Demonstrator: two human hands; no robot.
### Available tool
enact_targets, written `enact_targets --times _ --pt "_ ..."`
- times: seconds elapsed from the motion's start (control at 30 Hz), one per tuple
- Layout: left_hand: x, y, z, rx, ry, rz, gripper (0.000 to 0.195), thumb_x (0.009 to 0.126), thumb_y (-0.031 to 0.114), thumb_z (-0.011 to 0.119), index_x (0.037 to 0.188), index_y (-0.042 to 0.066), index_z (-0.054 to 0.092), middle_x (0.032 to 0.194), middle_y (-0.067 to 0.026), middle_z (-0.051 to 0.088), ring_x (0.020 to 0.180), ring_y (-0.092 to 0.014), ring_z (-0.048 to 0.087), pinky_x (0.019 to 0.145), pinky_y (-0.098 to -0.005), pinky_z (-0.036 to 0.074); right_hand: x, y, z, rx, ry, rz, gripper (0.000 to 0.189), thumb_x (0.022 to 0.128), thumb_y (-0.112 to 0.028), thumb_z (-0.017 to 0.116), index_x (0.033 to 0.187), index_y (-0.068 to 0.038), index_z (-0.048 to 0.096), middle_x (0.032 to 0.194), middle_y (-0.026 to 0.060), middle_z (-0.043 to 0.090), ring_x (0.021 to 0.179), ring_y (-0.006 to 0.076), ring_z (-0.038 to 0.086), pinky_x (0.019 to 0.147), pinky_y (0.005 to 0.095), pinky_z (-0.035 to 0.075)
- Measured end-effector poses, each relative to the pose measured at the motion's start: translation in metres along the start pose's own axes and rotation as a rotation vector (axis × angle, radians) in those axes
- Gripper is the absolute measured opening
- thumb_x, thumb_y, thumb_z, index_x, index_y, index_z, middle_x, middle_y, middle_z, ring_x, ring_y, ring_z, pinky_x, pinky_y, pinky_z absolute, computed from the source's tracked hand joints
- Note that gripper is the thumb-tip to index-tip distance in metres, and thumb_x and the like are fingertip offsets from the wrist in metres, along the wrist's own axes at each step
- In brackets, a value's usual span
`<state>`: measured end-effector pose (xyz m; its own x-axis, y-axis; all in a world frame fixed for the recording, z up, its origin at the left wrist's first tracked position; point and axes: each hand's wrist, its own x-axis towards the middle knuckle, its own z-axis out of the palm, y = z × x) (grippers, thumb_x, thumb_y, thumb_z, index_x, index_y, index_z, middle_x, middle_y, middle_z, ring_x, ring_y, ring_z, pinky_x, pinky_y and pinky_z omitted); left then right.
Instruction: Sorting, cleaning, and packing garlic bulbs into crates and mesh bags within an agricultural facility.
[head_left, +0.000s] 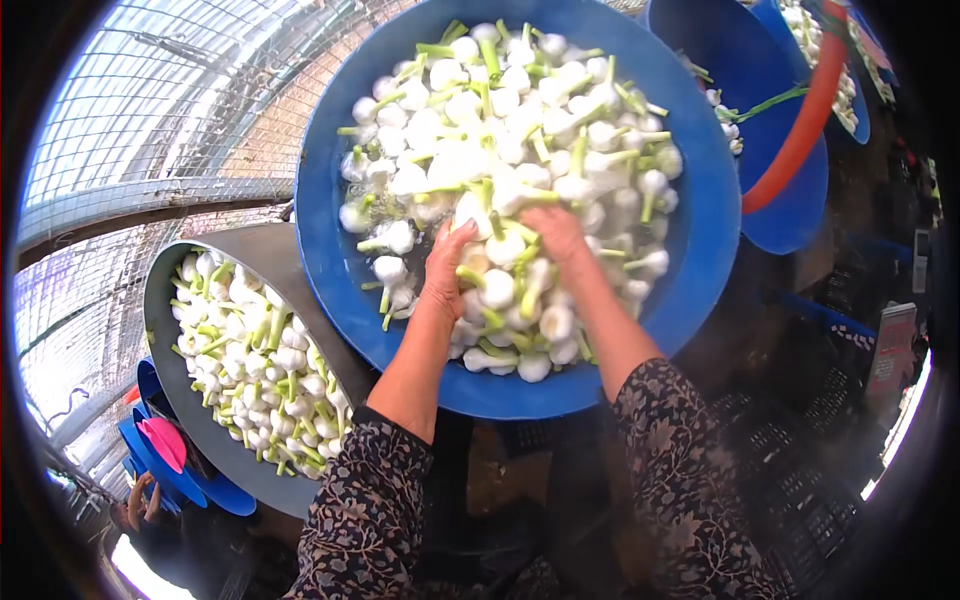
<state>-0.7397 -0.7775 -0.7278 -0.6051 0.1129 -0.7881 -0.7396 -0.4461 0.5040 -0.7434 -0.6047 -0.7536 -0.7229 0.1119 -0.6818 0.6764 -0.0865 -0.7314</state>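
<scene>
A large round blue plastic tub (705, 247) holds water and many white garlic bulbs (461, 109) with cut green stems. Both my hands are in among the bulbs near the tub's middle. My left hand (450, 262) rests against the left side of a heap of bulbs, its thumb up and the other fingers hidden below. To its right, my right hand (553, 231) reaches into the bulbs, its fingertips covered. Whether either hand grips any bulb cannot be made out. More bulbs are piled between my forearms, towards the tub's near edge.
A grey tub (169, 322) full of garlic bulbs (262, 367) stands at the left. A red hose (806, 135) curves over blue containers (795, 195) at the right. Wire mesh (180, 97) runs along the left. Another person's hands (142, 499) show at the lower left, near blue containers.
</scene>
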Motion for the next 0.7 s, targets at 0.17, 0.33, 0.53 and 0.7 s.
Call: enact_targets --times 0.17,0.33,0.53,0.7 --pt "-0.06 -0.006 0.028 -0.225 -0.142 0.09 0.05 0.076 0.019 0.06 0.122 0.006 0.048 0.106 -0.0074 0.057 0.091 -0.017 0.058 0.074 -0.0293 0.049 -0.084 -0.031 0.001 0.294 0.18 0.015 0.047 0.074 -0.019 0.064 0.115 0.002 0.056 0.098 0.0072 0.063 0.085 0.0124 0.056 0.076 0.0244 0.044" --pt "-0.157 -0.035 0.06 0.206 -0.067 0.141 0.039 0.074 0.019 0.062 0.11 0.002 0.06 0.097 -0.0075 0.058 0.089 -0.017 0.056 0.077 -0.028 0.045 -0.163 -0.025 -0.042 0.085 0.134 -0.197 0.041 0.071 -0.011 0.063 0.111 0.001 0.059 0.099 0.0071 0.064 0.084 0.0112 0.058 0.073 0.0244 0.046" --pt "-0.224 -0.111 0.085 0.683 -0.137 0.439 0.049 0.065 0.022 0.069 0.111 0.008 0.061 0.12 -0.0151 0.043 0.11 -0.028 0.046 0.095 -0.0333 0.036 -0.255 -0.011 -0.108 -0.104 0.195 -0.117 0.039 0.068 -0.012 0.065 0.105 -0.001 0.062 0.094 0.0086 0.064 0.082 0.0135 0.059 0.074 0.0264 0.047" --pt "-0.248 -0.125 0.077 1.155 -0.258 0.54 0.045 0.065 0.02 0.065 0.108 0.008 0.061 0.127 -0.0212 0.042 0.114 -0.035 0.045 0.094 -0.04 0.038 -0.274 0.05 -0.159 -0.742 0.084 -0.385 0.032 0.062 -0.009 0.065 0.094 -0.008 0.066 0.101 0.0132 0.057 0.095 0.0296 0.055 0.082 0.0365 0.045"
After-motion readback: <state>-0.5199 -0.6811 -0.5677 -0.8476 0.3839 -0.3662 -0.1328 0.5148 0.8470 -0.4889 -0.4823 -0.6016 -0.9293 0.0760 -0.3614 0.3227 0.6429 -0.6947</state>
